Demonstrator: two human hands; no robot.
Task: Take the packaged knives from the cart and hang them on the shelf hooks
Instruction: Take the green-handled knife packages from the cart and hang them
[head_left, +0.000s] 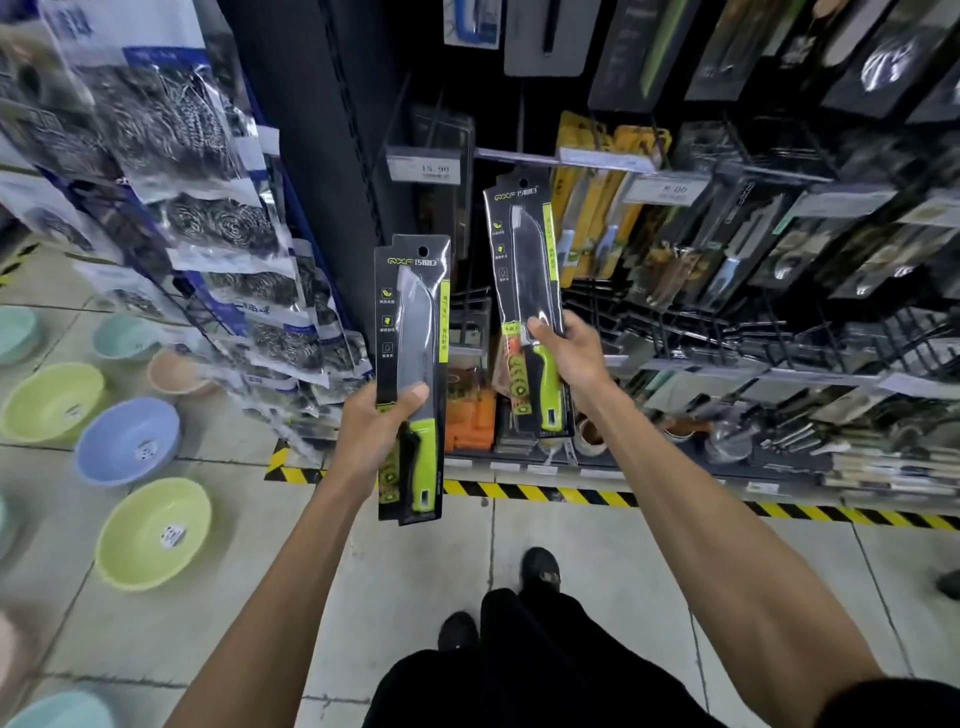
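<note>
Two packaged knives on black cards, each with a green handle, are in my hands. My left hand (375, 427) grips the nearer packaged knife (413, 332) at its middle and holds it upright in front of the shelf post. My right hand (570, 353) grips the second packaged knife (527, 249), raised toward the shelf. Its hang hole sits just under the tip of a long shelf hook (524, 156); I cannot tell whether the hook is through the hole. The cart is out of view.
Other packaged knives and tools hang on hooks to the right (737, 244), with price tags (431, 169) on the hook ends. Bags of steel scourers (208, 218) hang on the left rack. Plastic bowls (130, 441) lie on the floor. Yellow-black tape (571, 493) marks the shelf base.
</note>
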